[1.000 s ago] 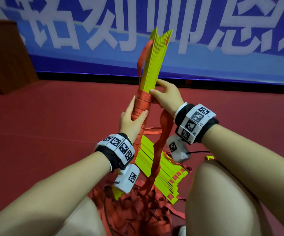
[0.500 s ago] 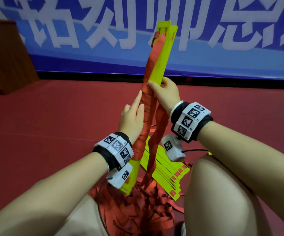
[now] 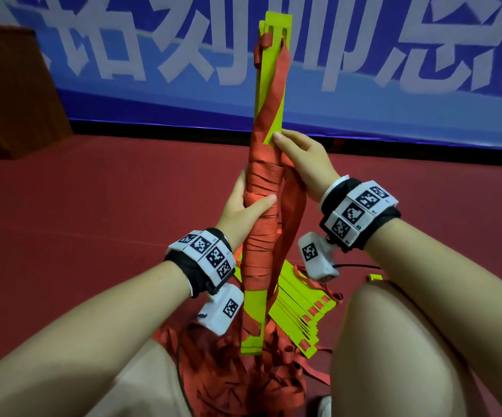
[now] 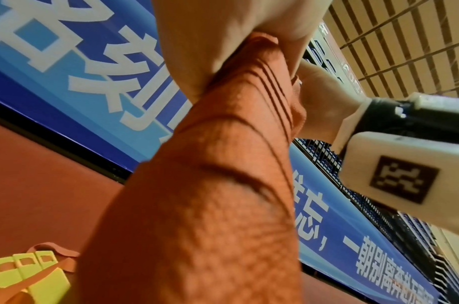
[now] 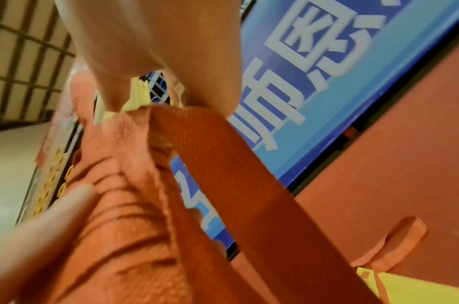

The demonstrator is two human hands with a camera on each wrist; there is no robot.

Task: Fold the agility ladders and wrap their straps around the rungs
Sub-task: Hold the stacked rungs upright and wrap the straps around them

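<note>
The left hand had its grip clamped around the wrapped middle of the rung bundle, thumb lying across the front of the orange turns and fingers hidden behind. The right hand gripped higher, just above the wound section, its thumb pressed to the bare yellow-green face while the loose strap ran down from under its palm; the right wrist view showed that webbing pinched under the fingers. The bundle stood nearly upright between the knees, its slotted top end high against the blue banner, its lower end hanging over a heap of slack straps on the red floor. A second stack of rungs lay fanned on that floor just behind the held bundle.

The flat plastic rungs looked stiff and light, but smooth, so a stack of them would probably slide apart unless squeezed across its faces. The wound band was the better place to hold, since the woven webbing gave friction. The strap itself was soft and limp, likely to twist or loosen if tension dropped, so it seemed best held close to where it left the bundle.
</note>
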